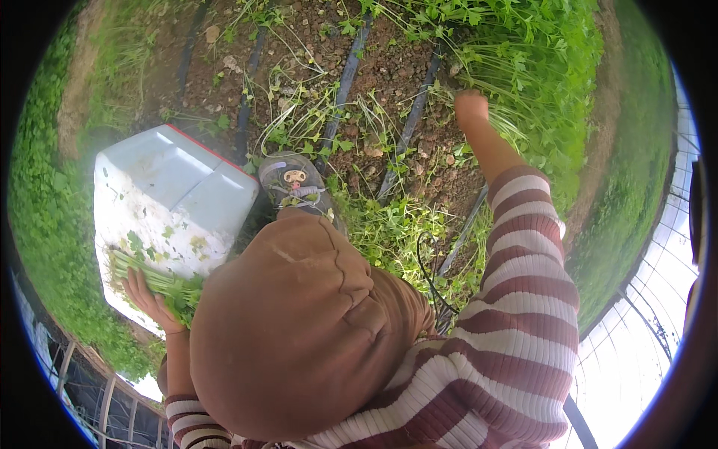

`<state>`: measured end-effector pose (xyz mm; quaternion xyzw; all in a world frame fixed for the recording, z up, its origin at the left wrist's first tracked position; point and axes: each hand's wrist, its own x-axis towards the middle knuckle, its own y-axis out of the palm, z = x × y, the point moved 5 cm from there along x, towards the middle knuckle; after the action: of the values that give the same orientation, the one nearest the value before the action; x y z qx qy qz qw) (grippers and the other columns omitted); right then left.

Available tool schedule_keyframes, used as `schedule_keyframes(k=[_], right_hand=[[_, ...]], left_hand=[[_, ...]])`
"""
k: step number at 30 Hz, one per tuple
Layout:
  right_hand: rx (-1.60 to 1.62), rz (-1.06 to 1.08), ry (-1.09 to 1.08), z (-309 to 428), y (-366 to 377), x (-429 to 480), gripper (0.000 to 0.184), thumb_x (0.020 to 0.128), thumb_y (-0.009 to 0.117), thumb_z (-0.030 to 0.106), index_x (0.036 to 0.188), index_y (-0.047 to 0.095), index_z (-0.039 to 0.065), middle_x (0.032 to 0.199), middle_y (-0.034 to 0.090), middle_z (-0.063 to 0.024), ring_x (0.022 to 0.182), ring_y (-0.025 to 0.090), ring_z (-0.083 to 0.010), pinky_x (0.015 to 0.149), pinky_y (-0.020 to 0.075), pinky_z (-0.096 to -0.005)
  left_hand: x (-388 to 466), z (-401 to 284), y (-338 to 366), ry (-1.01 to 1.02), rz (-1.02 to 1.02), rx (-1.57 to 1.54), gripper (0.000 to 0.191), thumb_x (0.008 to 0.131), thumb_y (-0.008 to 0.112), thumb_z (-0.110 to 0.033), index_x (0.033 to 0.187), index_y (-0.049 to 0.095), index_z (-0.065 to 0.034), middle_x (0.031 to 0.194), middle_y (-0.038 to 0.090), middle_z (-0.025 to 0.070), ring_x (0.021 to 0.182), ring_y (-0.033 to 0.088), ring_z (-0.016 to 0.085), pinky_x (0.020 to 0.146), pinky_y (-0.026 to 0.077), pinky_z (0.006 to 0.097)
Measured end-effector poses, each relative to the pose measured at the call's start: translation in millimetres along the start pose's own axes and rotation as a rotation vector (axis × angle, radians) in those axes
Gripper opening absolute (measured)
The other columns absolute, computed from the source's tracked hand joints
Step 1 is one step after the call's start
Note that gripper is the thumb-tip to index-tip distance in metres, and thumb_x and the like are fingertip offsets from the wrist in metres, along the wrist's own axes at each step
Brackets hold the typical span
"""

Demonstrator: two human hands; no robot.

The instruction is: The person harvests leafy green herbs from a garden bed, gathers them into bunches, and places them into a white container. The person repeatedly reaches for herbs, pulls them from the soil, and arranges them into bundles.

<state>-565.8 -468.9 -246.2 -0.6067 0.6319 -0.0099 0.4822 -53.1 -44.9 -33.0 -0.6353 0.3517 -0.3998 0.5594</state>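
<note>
My left hand [147, 300] holds a bunch of leafy green stalks [154, 278], which look like celery or parsley, against the dirt-marked white container [179, 185]. Its fingers lie over the stalks, and the leaves point toward my knee. On the right, my right hand [471, 106] reaches down at the stem bases along the edge of the standing green plants [538, 73]. Its fingers are bent and partly hidden, so whether they grip any stems cannot be told.
Black drip lines [348, 73] run over the brown soil [387, 62]. Loose stalks and leaves [392, 224] litter the ground around my shoe [294, 182]. A thin black cable or tube [423, 264] curls beside my leg. More green plants [50, 224] stand beyond the container.
</note>
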Motion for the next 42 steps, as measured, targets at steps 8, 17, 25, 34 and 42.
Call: schedule_keyframes(k=[8, 17, 25, 34, 42], right_hand=[[-0.247, 0.038, -0.064, 5.1, 10.0, -8.0, 0.023, 0.076, 0.059, 0.016, 0.096, 0.063, 0.006, 0.105, 0.053, -0.0106, 0.094, 0.051, -0.0230, 0.066, 0.0465, -0.0296], [0.265, 0.045, -0.474, 44.5, -78.5, -154.2, 0.021, 0.076, 0.057, 0.011, 0.096, 0.060, 0.005, 0.094, 0.059, -0.0128, 0.095, 0.055, -0.0257, 0.070, 0.0495, -0.0377], [0.244, -0.025, -0.080, -3.7, -75.7, -74.9, 0.027, 0.074, 0.058, 0.008, 0.102, 0.054, 0.006, 0.102, 0.053, -0.0114, 0.090, 0.056, -0.0241, 0.065, 0.0512, -0.0310], [0.080, -0.017, 0.107, -27.4, -19.0, 30.1, 0.035, 0.079, 0.054, 0.011, 0.114, 0.050, 0.004, 0.102, 0.059, -0.0105, 0.090, 0.059, -0.0236, 0.076, 0.0455, -0.0386], [0.253, 0.264, -0.063, -16.2, -73.9, -16.5, 0.026, 0.076, 0.055, 0.004, 0.101, 0.058, 0.006, 0.096, 0.061, -0.0142, 0.087, 0.061, -0.0298, 0.061, 0.0524, -0.0384]], left_hand=[[0.8, 1.0, -0.7, 0.020, -0.027, -0.036, 0.060, 0.091, 0.015, -0.046, 0.125, 0.041, -0.0044, 0.133, 0.036, 0.0124, 0.128, 0.020, 0.034, 0.104, 0.014, 0.0487], [0.4, 1.6, -1.2, 0.009, -0.021, -0.052, 0.060, 0.091, 0.015, -0.046, 0.125, 0.041, -0.0047, 0.133, 0.035, 0.0122, 0.128, 0.020, 0.034, 0.104, 0.014, 0.0483], [-0.1, 4.6, 0.9, -0.019, -0.005, -0.018, 0.061, 0.091, 0.014, -0.048, 0.125, 0.041, -0.0056, 0.133, 0.036, 0.0115, 0.128, 0.021, 0.033, 0.104, 0.015, 0.0482], [0.3, 3.0, -0.3, -0.046, 0.030, -0.027, 0.061, 0.090, 0.012, -0.048, 0.126, 0.040, -0.0065, 0.133, 0.036, 0.0114, 0.128, 0.021, 0.033, 0.105, 0.013, 0.0487], [0.2, 4.3, -0.7, -0.014, 0.027, -0.041, 0.061, 0.090, 0.013, -0.048, 0.126, 0.040, -0.0060, 0.133, 0.036, 0.0124, 0.128, 0.021, 0.034, 0.105, 0.013, 0.0492]])
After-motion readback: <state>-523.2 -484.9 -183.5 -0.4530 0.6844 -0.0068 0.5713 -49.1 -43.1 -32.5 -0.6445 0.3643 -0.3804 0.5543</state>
